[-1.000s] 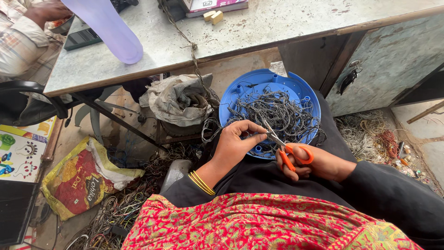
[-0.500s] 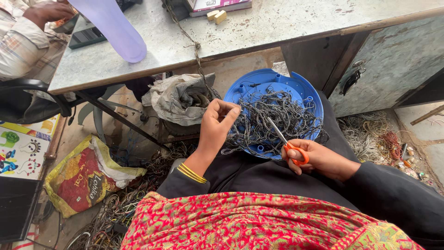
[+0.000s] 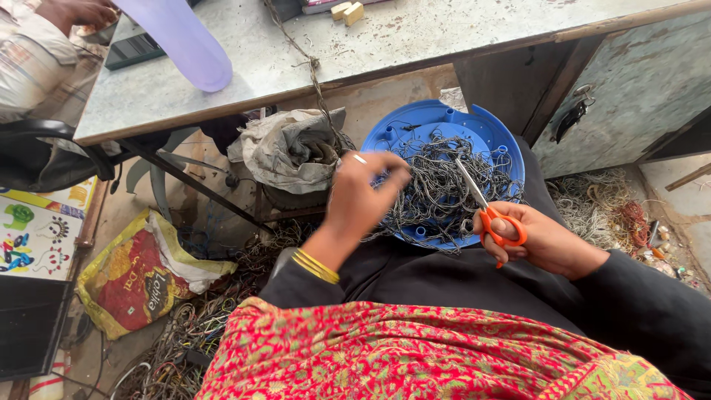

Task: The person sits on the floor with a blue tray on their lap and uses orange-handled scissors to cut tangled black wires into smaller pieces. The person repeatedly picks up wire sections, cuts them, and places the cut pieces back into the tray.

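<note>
Gripping orange-handled scissors (image 3: 495, 215) in the right hand (image 3: 544, 241), thumb and fingers through the loops, blades nearly closed and angled up and left over the wire. Left hand (image 3: 363, 196) blurred, fingers curled at the near left edge of the tangle, seemingly pinching a few strands; cannot tell for sure what sits in that grip. Thin yellow bangles (image 3: 315, 267) at the left wrist.

Grey wire tangle (image 3: 437, 189) heaped in a round blue tray (image 3: 474, 122), resting on the lap over dark cloth, just in front of the surface (image 3: 415, 41). Blade tips lying on top of the heap, touching it near the middle.

Probably best done so: drawing a single strand clear with the left fingers, keeping it taut and well away from the rest, bringing the blades square across it, cutting close to the pinch with fingertips kept off the line of the blades. Holding the tray level on the lap, lest loose ends slide off the near rim.

Further out: crumpled grey cloth (image 3: 289, 148) just left of the tray, a printed yellow and red bag (image 3: 141, 278) on the floor, more wire scraps (image 3: 603, 211) piled at the right, a pale lilac bottle (image 3: 181, 41) on the surface, another person's sleeve (image 3: 29, 63) at the far left.
</note>
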